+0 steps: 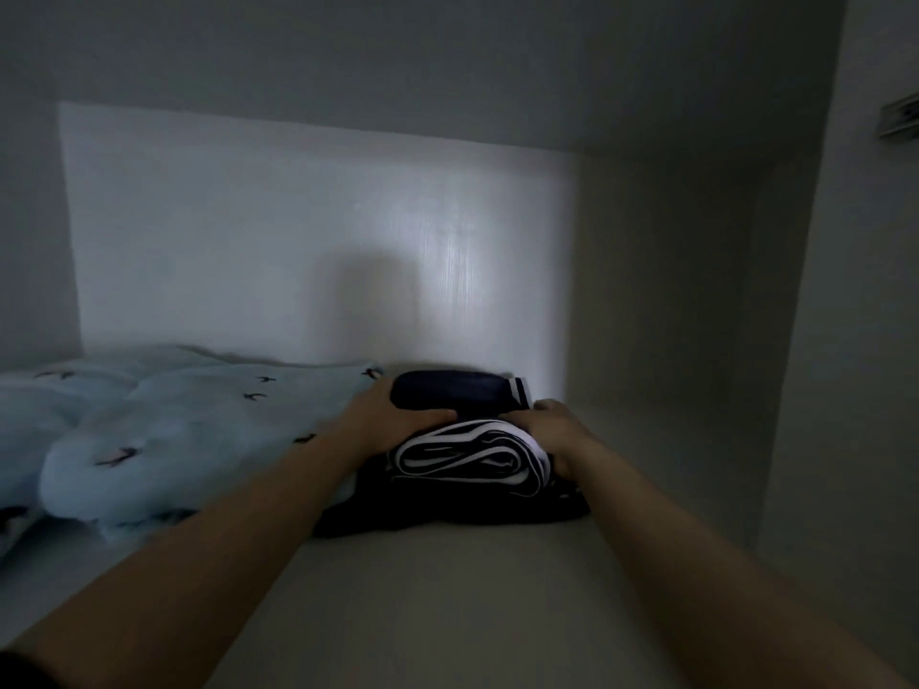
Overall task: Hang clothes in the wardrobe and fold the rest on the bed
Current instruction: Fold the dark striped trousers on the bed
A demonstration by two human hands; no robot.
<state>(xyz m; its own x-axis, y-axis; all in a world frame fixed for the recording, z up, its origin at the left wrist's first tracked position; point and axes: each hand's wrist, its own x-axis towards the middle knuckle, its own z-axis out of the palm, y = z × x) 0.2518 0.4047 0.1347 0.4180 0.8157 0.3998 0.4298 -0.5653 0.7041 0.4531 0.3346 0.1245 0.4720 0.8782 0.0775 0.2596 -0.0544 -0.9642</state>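
Observation:
A small stack of folded dark clothes (447, 504) rests on a pale wardrobe shelf (447, 589). On top lies a folded black-and-white striped garment (472, 455), with a rolled navy piece (447, 390) behind it. My left hand (388, 415) presses against the stack's left side, thumb over the top. My right hand (552, 430) grips the stack's right side. Both arms reach deep into the dim compartment.
A light blue quilt with small dark bird prints (149, 430) fills the shelf's left part, touching the stack. The compartment's back wall (323, 241) and right side wall (671, 290) close in. A metal handle (900, 116) shows at the far right.

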